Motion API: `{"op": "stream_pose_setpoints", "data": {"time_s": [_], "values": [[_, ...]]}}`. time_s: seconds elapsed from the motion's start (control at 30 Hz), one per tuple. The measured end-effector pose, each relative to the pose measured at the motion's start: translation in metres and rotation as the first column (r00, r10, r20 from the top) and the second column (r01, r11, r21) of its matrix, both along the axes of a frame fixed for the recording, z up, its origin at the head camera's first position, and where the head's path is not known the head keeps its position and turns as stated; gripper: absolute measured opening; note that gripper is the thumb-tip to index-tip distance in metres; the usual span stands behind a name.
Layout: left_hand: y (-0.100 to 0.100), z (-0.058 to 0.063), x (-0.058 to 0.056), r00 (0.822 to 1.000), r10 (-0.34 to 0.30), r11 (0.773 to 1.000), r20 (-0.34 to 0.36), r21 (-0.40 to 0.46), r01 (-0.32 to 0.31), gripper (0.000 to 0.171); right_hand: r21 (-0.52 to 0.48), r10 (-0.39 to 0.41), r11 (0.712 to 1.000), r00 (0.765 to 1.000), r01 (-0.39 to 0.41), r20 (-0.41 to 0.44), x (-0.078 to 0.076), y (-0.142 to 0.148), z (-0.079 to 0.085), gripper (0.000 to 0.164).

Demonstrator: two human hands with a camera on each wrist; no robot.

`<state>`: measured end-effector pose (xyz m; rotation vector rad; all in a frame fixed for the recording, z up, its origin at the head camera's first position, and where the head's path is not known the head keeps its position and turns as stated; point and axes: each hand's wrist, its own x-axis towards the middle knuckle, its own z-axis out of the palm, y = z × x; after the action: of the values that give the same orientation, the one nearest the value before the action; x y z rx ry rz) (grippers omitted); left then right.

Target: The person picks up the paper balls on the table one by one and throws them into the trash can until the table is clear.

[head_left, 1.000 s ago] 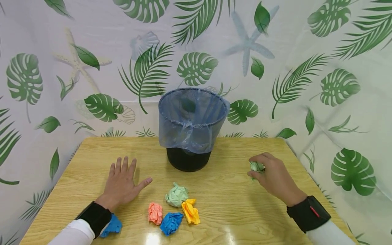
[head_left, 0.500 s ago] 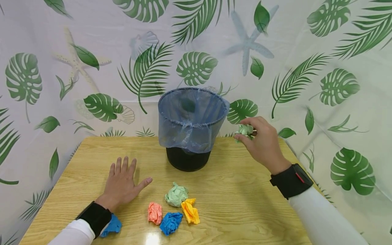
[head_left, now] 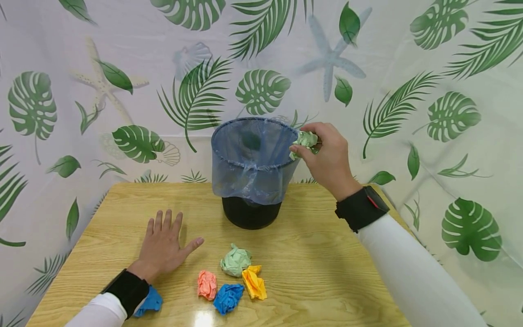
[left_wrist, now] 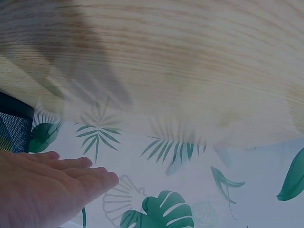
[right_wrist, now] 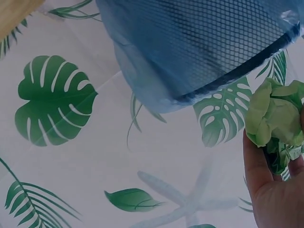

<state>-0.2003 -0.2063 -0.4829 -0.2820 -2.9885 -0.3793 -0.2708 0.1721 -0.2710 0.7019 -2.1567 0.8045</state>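
My right hand [head_left: 330, 156] pinches a crumpled ball of light green paper [head_left: 306, 140] between thumb and fingers, at the right rim of the wastebasket. In the right wrist view the green paper ball [right_wrist: 275, 114] shows close to the lined basket [right_wrist: 190, 42]. The black mesh wastebasket [head_left: 251, 213] stands upright on the table, with a translucent blue bag [head_left: 249, 181] folded over its rim. My left hand [head_left: 163, 247] rests with fingers spread and straight at the left side of the table, holding nothing; the left wrist view shows part of this hand [left_wrist: 52, 190].
On the wooden table [head_left: 327, 272] lie a second green paper ball [head_left: 235, 260], a yellow one [head_left: 254, 282], a pink one [head_left: 207, 285] and a blue one [head_left: 229, 298]. Another blue ball [head_left: 150, 301] is partly behind my left wrist. A leaf-printed cloth [head_left: 155, 104] hangs behind.
My right hand has risen and moved left with the green paper ball, from over the table's right side to the basket's rim. The left hand has stayed where it was.
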Motion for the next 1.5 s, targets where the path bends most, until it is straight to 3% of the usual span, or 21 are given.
{"op": "stream_pose_setpoints", "data": {"time_s": [0.3,0.5,0.77,0.93,1.2,1.5], "values": [[-0.001,-0.002,-0.002,1.000,-0.002,1.000,-0.007,-0.004,0.002,0.103,0.020,0.006,1.000,0.992,-0.009,0.125,-0.016,-0.029,0.003,0.045],[-0.002,-0.001,-0.002,1.000,0.000,1.000,-0.013,-0.002,0.000,0.103,0.058,0.019,0.998,0.974,-0.033,0.226,-0.023,-0.043,0.000,0.047],[-0.003,0.000,-0.001,1.000,-0.004,1.000,-0.013,0.001,0.004,0.103,0.148,-0.033,0.989,0.945,-0.017,0.325,-0.023,-0.049,0.002,0.068],[-0.003,0.000,-0.002,1.000,-0.002,1.000,-0.007,0.001,0.002,0.104,0.135,-0.031,0.991,0.941,-0.016,0.336,-0.017,-0.042,-0.002,0.066],[-0.002,0.001,-0.001,1.000,-0.001,1.000,-0.004,0.000,0.001,0.104,0.143,-0.030,0.990,0.960,-0.011,0.280,-0.005,-0.013,-0.028,0.071],[-0.001,-0.001,0.000,1.000,-0.001,1.000,0.008,0.010,0.001,0.103,0.249,-0.103,0.968,0.950,0.028,0.296,0.011,0.027,-0.075,0.079]]}}
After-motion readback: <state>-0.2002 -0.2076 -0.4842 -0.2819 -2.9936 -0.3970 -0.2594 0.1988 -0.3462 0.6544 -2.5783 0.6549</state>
